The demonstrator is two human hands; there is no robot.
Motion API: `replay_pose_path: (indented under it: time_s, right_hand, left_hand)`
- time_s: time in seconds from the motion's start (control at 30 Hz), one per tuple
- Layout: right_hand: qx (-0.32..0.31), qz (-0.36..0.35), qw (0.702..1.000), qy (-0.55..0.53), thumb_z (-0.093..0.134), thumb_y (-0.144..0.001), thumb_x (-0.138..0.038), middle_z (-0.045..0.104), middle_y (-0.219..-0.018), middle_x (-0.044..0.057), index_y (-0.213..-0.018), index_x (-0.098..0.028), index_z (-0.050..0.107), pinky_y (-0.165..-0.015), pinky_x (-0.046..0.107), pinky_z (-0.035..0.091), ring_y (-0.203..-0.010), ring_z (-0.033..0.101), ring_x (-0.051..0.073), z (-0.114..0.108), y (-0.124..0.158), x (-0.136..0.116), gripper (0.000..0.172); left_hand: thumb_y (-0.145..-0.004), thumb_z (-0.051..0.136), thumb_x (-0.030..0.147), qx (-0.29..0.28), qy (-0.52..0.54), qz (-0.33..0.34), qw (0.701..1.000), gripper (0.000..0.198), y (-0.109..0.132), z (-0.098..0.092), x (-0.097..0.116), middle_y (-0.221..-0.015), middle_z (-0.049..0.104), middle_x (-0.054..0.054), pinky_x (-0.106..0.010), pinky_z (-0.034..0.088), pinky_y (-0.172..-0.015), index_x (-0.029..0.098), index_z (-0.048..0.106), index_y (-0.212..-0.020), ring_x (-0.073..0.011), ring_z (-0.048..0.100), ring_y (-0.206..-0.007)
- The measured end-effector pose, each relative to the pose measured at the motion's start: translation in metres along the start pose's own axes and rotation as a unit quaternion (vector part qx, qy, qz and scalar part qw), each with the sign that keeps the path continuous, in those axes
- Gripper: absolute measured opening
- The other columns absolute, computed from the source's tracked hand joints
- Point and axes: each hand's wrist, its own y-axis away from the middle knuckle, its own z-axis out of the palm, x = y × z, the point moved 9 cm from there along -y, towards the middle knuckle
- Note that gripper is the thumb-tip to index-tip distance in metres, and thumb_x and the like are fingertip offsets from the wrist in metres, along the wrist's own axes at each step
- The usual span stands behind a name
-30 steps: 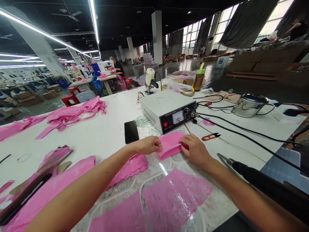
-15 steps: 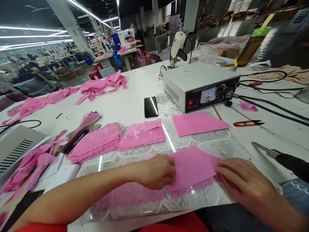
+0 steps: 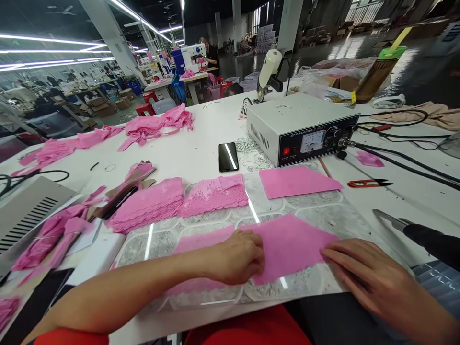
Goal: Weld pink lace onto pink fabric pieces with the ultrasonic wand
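A flat pink fabric piece (image 3: 291,247) lies on the clear mat (image 3: 201,235). My left hand (image 3: 239,256) is closed at its left edge, fingers curled down; what the fingertips pinch is hidden. My right hand (image 3: 362,268) touches the right corner, its fingers pressed together over the edge. Another pink piece (image 3: 201,285) lies partly under my left forearm. Behind them rest a stack of pink lace pieces (image 3: 151,203), a smaller lace pile (image 3: 215,194) and a pink panel (image 3: 298,182).
A grey control box (image 3: 302,124) stands behind the mat, with a phone (image 3: 228,157) beside it. Red snips (image 3: 370,183) and a black-handled tool (image 3: 431,242) lie right. Pink garments (image 3: 154,127) spread back left. A person (image 3: 212,55) sits far behind.
The front pink fabric now lies flatter, and the lace-edged layer seen beneath it no longer shows there. Both hands remain at its sides. The camera view has shifted slightly.
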Motion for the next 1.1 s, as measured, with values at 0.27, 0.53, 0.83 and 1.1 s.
replay_pose_path:
  time_s: [0.27, 0.53, 0.83, 1.1]
  right_hand:
    - [-0.012, -0.016, 1.0, -0.013, 0.052, -0.093, -0.022, 0.073, -0.095, 0.004, -0.113, -0.028, 0.066, -0.079, 0.034, 0.056, -0.086, 0.068, 0.02, 0.0, -0.009, -0.013, 0.026]
    - [-0.014, 0.245, 0.968, -0.044, 0.055, -0.089, -0.025, 0.067, -0.072, 0.001, -0.081, -0.025, 0.065, -0.055, 0.028, 0.051, -0.061, 0.062, 0.016, 0.002, -0.002, 0.043, 0.012]
    - [-0.071, 0.411, 0.903, -0.101, 0.056, -0.08, -0.032, 0.06, -0.059, -0.001, -0.071, -0.023, 0.065, -0.05, 0.027, 0.044, -0.054, 0.053, 0.015, 0.016, 0.01, 0.086, 0.016]
    - [-0.13, 0.382, 0.907, -0.121, 0.054, -0.079, -0.022, 0.06, -0.061, -0.001, -0.07, -0.021, 0.063, -0.053, 0.026, 0.04, -0.057, 0.052, 0.014, 0.032, 0.001, 0.086, 0.013]
  left_hand:
    - [-0.084, 0.062, 0.004, 0.007, 0.033, -0.008, 0.999, 0.018, -0.001, -0.002, -0.005, -0.085, 0.062, -0.001, -0.026, 0.046, -0.084, 0.017, 0.064, -0.071, -0.0146, 0.058, -0.088]
    - [-0.085, 0.058, 0.005, 0.088, 0.003, 0.004, 0.996, 0.014, -0.002, -0.02, -0.006, -0.089, 0.061, -0.001, -0.022, 0.047, -0.071, 0.017, 0.06, -0.077, -0.0126, 0.059, -0.081]
    - [-0.092, 0.059, 0.018, 0.141, -0.101, 0.061, 0.983, 0.019, -0.027, -0.012, -0.006, -0.123, 0.061, -0.008, -0.04, 0.047, -0.092, 0.022, 0.065, -0.109, -0.0245, 0.059, -0.105]
    - [-0.094, 0.059, 0.02, 0.134, -0.162, 0.13, 0.969, 0.014, -0.04, -0.013, 0.003, -0.129, 0.062, -0.007, -0.04, 0.041, -0.096, 0.022, 0.066, -0.106, -0.0255, 0.058, -0.113]
